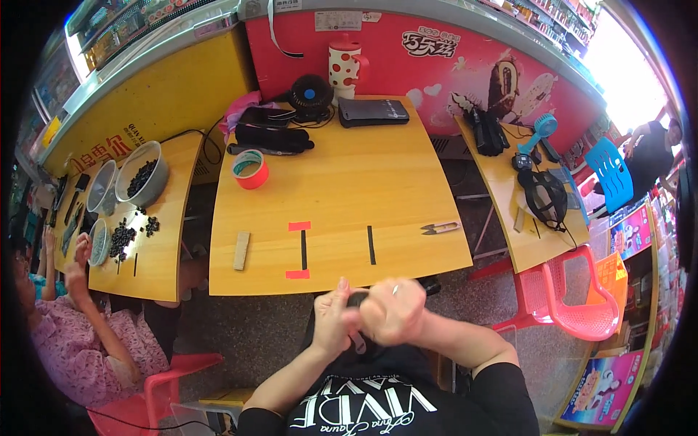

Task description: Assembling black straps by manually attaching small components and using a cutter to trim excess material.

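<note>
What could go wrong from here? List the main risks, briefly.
1. The small dark object between the left hand and right hand might slip; the hands appear to be in front of the table's near edge, so it could land in the lap or on the floor.
2. The thread snips lie close to the table's right edge; a stray elbow might knock them off.

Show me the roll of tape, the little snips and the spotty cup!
Roll of tape [254, 179]: head view, on its bright orange-red outer side.
Little snips [438, 229]: head view, around their middle.
Spotty cup [342, 69]: head view, on its white, red-dotted body.
</note>
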Demonstrator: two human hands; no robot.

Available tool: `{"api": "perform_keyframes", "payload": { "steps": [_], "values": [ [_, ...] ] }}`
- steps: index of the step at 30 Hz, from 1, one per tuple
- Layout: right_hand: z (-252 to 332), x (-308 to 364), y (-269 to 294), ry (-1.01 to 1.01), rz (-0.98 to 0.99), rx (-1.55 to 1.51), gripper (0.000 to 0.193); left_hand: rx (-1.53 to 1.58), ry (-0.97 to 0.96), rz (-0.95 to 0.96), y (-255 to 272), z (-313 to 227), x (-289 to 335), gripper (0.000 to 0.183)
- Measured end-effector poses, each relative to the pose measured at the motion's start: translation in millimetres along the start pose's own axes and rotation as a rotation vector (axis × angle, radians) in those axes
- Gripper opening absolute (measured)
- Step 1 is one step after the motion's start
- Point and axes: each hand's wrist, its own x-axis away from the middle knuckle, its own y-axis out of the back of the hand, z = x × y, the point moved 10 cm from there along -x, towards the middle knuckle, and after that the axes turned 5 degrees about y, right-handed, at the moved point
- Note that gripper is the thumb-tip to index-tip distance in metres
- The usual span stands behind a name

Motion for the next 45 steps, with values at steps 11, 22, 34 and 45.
{"api": "perform_keyframes", "payload": {
  "steps": [11, 22, 34, 45],
  "values": [
    [-83, 2, 28, -0.377, -0.207, -0.269, 0.040, -0.215, -0.053, 0.155, 11, -26, 13, 0.026],
    [-56, -30, 60, -0.200, -0.434, 0.021, 0.030, -0.119, -0.198, -0.029, 11, -29, 14, 0.037],
    [44, 2, 43, -0.036, -0.057, -0.316, 0.049, -0.979, -0.944, -0.208, -10, -76, 25, 0.030],
    [-70, 24, 22, -0.384, -0.159, -0.106, 0.043, -0.851, -1.061, -0.158, -22, -127, 69, 0.028]
  ]
}}
